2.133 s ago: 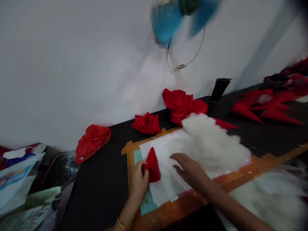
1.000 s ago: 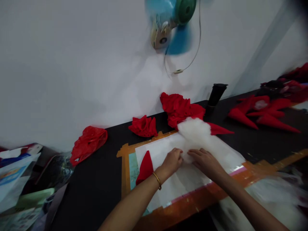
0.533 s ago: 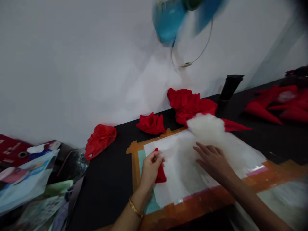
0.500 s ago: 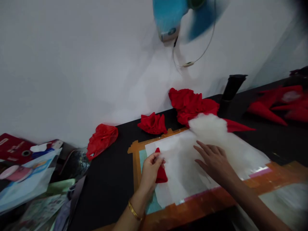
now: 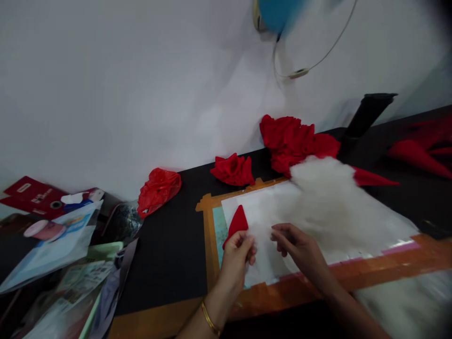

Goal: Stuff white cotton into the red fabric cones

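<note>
A head-worn camera looks down at a black worktable [image 5: 169, 245] set against a white wall. The person's left hand [image 5: 237, 256], a gold bangle [image 5: 210, 322] at its wrist, is closed round the wide end of a small red fabric cone [image 5: 238, 222]. The cone's long axis runs away from the person towards the wall, with the tip leaning a little to the right. The cone sits over the near left corner of a white sheet [image 5: 268, 197] framed in orange tape [image 5: 208, 235].

The right hand [image 5: 300, 247] hovers just beside the left, apart from the cone, with its fingers curled inward. They may be pinching a wisp of white fibre, but the blur keeps this uncertain.

A big heap of white stuffing fibre [image 5: 328, 197] lies on the sheet, beyond and to the right of the right hand, which is the nearer hand to it. Nothing stands between either hand and the heap.

Behind the sheet are a small crumpled red cloth [image 5: 233, 169] and a larger red cloth pile [image 5: 296, 141]. A red plastic bag [image 5: 158, 186] lies further left. A black tube [image 5: 367, 115] stands at the back right, with more red cones [image 5: 416, 153] near it. Loose printed packets [image 5: 52, 235] clutter the far left. A blue fan [image 5: 278, 12] hangs above, blurred.
</note>
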Motion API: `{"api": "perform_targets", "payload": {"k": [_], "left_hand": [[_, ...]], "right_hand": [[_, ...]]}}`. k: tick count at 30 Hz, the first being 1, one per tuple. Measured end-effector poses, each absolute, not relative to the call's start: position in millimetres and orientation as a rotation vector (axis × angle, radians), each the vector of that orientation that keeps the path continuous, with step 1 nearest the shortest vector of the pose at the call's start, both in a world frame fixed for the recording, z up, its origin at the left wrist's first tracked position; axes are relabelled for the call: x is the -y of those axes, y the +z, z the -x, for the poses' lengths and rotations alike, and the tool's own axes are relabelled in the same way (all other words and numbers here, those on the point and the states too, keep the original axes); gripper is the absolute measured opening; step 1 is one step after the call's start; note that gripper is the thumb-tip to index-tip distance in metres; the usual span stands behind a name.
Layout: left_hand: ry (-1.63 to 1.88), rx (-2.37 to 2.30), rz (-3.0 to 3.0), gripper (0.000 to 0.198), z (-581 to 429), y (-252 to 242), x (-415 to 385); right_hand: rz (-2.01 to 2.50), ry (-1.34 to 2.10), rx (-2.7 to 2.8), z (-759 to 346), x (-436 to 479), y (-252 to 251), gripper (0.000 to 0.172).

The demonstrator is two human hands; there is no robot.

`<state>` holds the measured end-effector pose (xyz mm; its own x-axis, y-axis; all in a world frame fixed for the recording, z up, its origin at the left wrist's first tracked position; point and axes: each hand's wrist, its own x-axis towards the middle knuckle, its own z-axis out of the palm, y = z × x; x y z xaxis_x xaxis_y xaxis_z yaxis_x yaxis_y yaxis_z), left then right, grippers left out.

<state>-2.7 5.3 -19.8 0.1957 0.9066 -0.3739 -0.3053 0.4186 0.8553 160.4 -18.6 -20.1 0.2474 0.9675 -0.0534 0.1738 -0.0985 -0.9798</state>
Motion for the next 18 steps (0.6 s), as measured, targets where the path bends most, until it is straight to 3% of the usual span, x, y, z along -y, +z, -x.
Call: {"api": "perform_targets", "payload": {"k": [5, 8, 12, 15, 18], "left_hand": [[0.966, -1.048, -0.657, 0.032, -3, -13, -2], [0.911, -1.022, -0.547, 0.029, -9, -11, 3], [0.874, -1.002, -0.537, 0.017, -16, -13, 11], [0.829, -1.028, -0.682, 0.013, -18, -14, 23], [0.691, -1.055, -0.941, 0.024, -5, -8, 36]], "right_hand": [[1.510, 0.789, 1.324, -154, 29, -32, 0.033], [1.420, 0.458, 1.543, -143, 37, -45, 0.031], [1.255, 0.108, 1.789, -134, 44, -60, 0.050], [1.184, 0.096, 1.881, -133, 46, -67, 0.052], [1.169, 0.246, 1.842, -139, 47, -71, 0.041]]}}
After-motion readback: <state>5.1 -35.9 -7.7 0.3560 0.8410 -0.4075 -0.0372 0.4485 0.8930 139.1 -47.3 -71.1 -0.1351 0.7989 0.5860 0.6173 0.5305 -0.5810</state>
